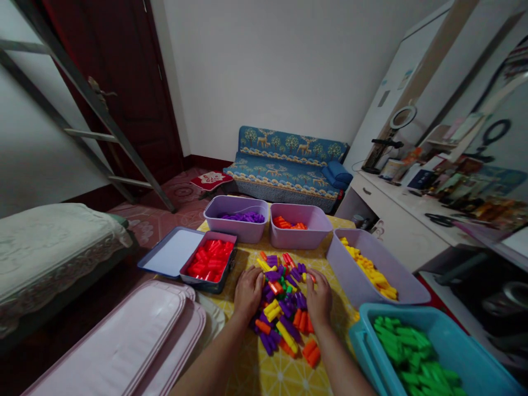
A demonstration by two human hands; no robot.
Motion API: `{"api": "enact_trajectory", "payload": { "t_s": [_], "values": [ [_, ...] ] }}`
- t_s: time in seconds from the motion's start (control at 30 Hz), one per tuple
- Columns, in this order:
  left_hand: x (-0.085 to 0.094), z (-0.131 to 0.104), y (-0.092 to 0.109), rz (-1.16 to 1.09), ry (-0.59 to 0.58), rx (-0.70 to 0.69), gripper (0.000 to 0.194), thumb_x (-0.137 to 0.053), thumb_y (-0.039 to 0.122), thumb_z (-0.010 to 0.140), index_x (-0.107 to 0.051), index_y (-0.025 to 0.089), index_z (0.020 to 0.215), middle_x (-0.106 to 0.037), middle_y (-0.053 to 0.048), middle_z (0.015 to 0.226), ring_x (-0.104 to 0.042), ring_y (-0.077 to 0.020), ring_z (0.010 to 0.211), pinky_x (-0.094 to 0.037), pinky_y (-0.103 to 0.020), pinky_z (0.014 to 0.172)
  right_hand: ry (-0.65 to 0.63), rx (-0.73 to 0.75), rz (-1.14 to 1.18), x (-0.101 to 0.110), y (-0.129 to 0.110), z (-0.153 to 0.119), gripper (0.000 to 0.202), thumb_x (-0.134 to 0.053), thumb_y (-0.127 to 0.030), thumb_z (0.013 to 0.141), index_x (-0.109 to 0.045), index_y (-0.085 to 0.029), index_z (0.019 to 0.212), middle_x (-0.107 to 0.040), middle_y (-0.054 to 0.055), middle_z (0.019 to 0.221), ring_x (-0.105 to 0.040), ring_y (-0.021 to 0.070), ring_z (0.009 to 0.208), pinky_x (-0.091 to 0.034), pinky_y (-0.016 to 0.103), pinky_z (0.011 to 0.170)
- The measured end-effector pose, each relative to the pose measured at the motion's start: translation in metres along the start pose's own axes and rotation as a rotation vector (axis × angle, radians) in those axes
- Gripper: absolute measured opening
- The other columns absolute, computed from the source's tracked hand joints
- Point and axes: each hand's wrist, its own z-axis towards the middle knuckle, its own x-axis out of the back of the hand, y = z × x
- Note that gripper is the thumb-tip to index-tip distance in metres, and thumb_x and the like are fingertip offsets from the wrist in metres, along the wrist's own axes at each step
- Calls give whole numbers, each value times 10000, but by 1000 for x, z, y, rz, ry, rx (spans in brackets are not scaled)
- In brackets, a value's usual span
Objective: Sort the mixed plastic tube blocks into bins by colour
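A mixed pile of small plastic building pieces (pixel 284 300), purple, orange, yellow, red and green, lies on the yellow patterned tablecloth (pixel 280 377). Against the pile's left edge rests my left hand (pixel 248 290), fingers forward and apart from the thumb, holding nothing that I can see. My right hand (pixel 319 297) lies at the opposite edge, its fingers loosely curved beside a few yellow and red pieces. Its grip looks open, though the fingertips are partly hidden. Orange pieces (pixel 311 352) lie close to the right wrist.
Around the pile stand a lilac bin of purple pieces (pixel 209 212), one of orange (pixel 315 231), one of yellow (pixel 406 275), a teal bin of green (pixel 466 335) and a hinged box of red (pixel 206 285). Pink lids (pixel 119 335) lie left; a sofa (pixel 284 162) stands beyond.
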Motion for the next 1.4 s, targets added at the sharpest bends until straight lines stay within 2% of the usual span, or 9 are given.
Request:
{"api": "enact_trajectory", "payload": {
  "t_s": [0.2, 0.37, 0.47, 0.6, 0.83, 0.97, 1.13, 1.23, 1.4],
  "values": [
    [-1, 1, -2, -18, 1, 8, 346, -402, 354, 952, -701, 219, 1065, -715, -70, 1144, -574, -240, 1218, -378, -444, 1101, -106, -73, -198, -6, 26, 26, 515, -502, -570, 805, -671, -171, 1084, -626, 165, 1245, -502, 273, 1258, -326, 477, 1122],
    [-2, 0, -3, -74, 73, 59, 369, -410, 368, 944, -672, 188, 1133, -695, -99, 1171, -620, -233, 1130, -459, -409, 1019, -327, -136, 105, -15, 8, 18, 481, -457, -581, 846, -692, -233, 1080, -683, 93, 1195, -601, 212, 1158, -416, 392, 1057],
    [-2, -1, -3, -101, 83, 83, 379, -412, 372, 940, -659, 176, 1151, -685, -108, 1192, -613, -235, 1141, -452, -413, 1031, -237, -150, 206, -11, 13, 12, 473, -448, -570, 848, -704, -222, 1041, -714, 93, 1126, -641, 215, 1078, -458, 386, 1006],
    [-1, -1, -3, -124, 85, 81, 374, -405, 385, 943, -667, 188, 1124, -693, -99, 1164, -621, -232, 1126, -455, -407, 1026, -40, -66, -126, 5, 37, 7, 438, -380, -406, 858, -712, -175, 1026, -696, 142, 1158, -598, 256, 1147, -409, 457, 1054],
    [-1, -1, -7, -136, 78, 76, 369, -399, 380, 951, -667, 189, 1118, -700, -94, 1149, -632, -222, 1106, -462, -398, 1015, -176, 57, -715, 14, 40, -10, 478, -357, -307, 921, -559, -211, 1343, -447, 130, 1500, -332, 318, 1413, -248, 603, 1105],
    [-2, -3, -8, -133, 68, 58, 386, -435, 384, 942, -623, 194, 1221, -653, -102, 1261, -587, -228, 1197, -432, -421, 1063, -160, 100, -758, 10, 33, -13, 480, -385, -365, 937, -532, -234, 1375, -428, 150, 1507, -334, 328, 1411, -241, 607, 1101],
    [3, -5, 1, -64, -91, -232, 471, -523, 307, 892, -542, 272, 1362, -475, -74, 1486, -402, -242, 1392, -323, -471, 1162, -148, 131, -785, 7, 39, -13, 520, -404, -431, 936, -508, -216, 1398, -410, 169, 1515, -315, 360, 1411, -234, 639, 1089],
    [5, -6, 5, -50, -193, -316, 452, -514, 237, 879, -582, 310, 1319, -531, -49, 1438, -455, -228, 1350, -345, -456, 1153, -139, 146, -786, 7, 41, -14, 510, -393, -437, 939, -507, -241, 1396, -425, 147, 1509, -314, 344, 1412, -244, 621, 1093],
    [0, -6, 1, -112, -138, -276, 328, -521, 235, 888, -665, 272, 1181, -628, -73, 1303, -566, -215, 1226, -450, -402, 1064, -158, 152, -852, 8, 35, -14, 518, -375, -422, 945, -517, -189, 1385, -425, 182, 1501, -330, 364, 1396, -285, 620, 1062]
  ]
}}
